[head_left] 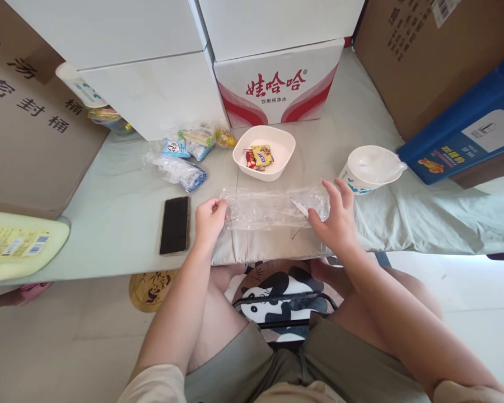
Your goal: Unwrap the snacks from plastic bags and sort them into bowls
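A clear, crinkled plastic bag [260,210] lies stretched flat along the near side of the cloth-covered table. My left hand [210,223] pinches its left end between thumb and fingers. At the other end my right hand [338,224] is open with its fingers spread, the thumb by a small white strip [299,206] at the bag. Whether that strip is inside or on top I cannot tell. Just behind the bag stands a white square bowl [286,152] with a few small snack packets [262,155] in it. A paper tub [353,183] holding clear plastic is close to my right fingertips.
A black phone [175,225] lies left of my left hand. Several wrapped snacks [185,168] are piled behind it. White cartons [277,92] line the back. A blue jug [462,129] and a brown box [437,67] stand at right; a pale yellow bottle [21,243] is at left.
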A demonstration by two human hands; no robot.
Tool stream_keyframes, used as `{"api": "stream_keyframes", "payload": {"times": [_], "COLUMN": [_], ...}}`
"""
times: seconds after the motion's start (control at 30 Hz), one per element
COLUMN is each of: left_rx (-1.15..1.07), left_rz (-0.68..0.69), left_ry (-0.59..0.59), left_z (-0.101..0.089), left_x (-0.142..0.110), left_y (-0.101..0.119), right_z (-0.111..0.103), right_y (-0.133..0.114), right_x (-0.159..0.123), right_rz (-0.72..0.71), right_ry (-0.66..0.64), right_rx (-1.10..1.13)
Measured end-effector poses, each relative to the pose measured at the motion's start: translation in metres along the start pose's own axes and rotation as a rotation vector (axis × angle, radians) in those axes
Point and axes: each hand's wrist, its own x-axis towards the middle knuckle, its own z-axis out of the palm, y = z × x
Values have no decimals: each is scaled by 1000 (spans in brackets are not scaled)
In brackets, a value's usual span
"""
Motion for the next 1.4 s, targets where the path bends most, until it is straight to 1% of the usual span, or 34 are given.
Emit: {"api": "stream_keyframes", "payload": {"times": [0.03,0.07,0.1,0.13,0.2,0.27,0.3,0.37,0.43,0.47,0.5,0.53,0.6,0.63,0.67,0.7,0.77,0.8,0.83,0.87,0.9,0.97,1.07,1.13,1.17,1.23,1.27,1.3,1.33,1.37,1.4], "left_rx": [79,161,237,300,374,392,397,408,420,424,428,435,457,461,454,434,360,316,274,236,201,136,65,29,-11,-182,-305,-433,-547,-632,-684], "left_rz": [28,57,87,119,195,278,314,355,379,392,405,417,439,447,456,465,495,517,545,576,609,666,687,656,628,527,439,325,194,59,-65], "left_ry": [10,27,46,66,91,82,60,-3,-52,-62,-64,-64,-80,-100,-126,-156,-225,-264,-300,-335,-369,-426,-486,-485,-453,-304,-225,-187,-213,-308,-447], "left_z": [0,0,1,2,5,8,9,11,13,14,14,15,17,18,19,19,21,22,23,24,25,27,26,21,18,15,14,15,18,21,26], "left_x": [1,1,2,3,5,7,8,9,10,11,11,11,11,10,9,7,1,-2,-7,-11,-16,-25,-36,-39,-38,-33,-30,-28,-26,-26,-28], "left_y": [-1,-2,-3,-4,-6,-9,-11,-13,-14,-14,-14,-14,-12,-10,-8,-6,-1,2,6,11,15,25,34,35,34,30,28,26,25,24,24], "right_z": [0,0,0,1,4,9,11,12,8,3,-3,-9,-23,-28,-31,-32,-27,-22,-16,-10,-5,4,6,4,3,1,1,2,3,5,7], "right_y": [-2,-5,-7,-11,-17,-24,-26,-31,-33,-34,-34,-33,-30,-27,-23,-20,-13,-10,-9,-9,-9,-12,-17,-19,-20,-21,-21,-22,-23,-23,-24], "right_x": [-1,-3,-5,-7,-13,-19,-22,-26,-26,-24,-22,-18,-10,-6,-3,-1,0,0,-1,-3,-3,-4,-1,2,3,5,6,6,6,6,6], "right_rz": [-58,-127,-207,-291,-441,-515,-518,-474,-375,-320,-269,-224,-133,-80,-21,35,87,72,35,-15,-68,-143,-147,-131,-128,-108,-73,-17,54,129,196], "right_ry": [9,-8,-57,-137,-337,-506,-563,-626,-658,-691,-758,-859,-1099,-1168,-1158,-1063,-747,-610,-526,-497,-509,-569,-659,-732,-760,-761,-730,-682,-625,-567,-512], "right_rx": [-63,-107,-125,-123,-118,-166,-202,-264,-269,-218,-119,28,379,522,609,636,529,431,331,249,192,149,129,103,101,155,209,274,338,393,436]}}
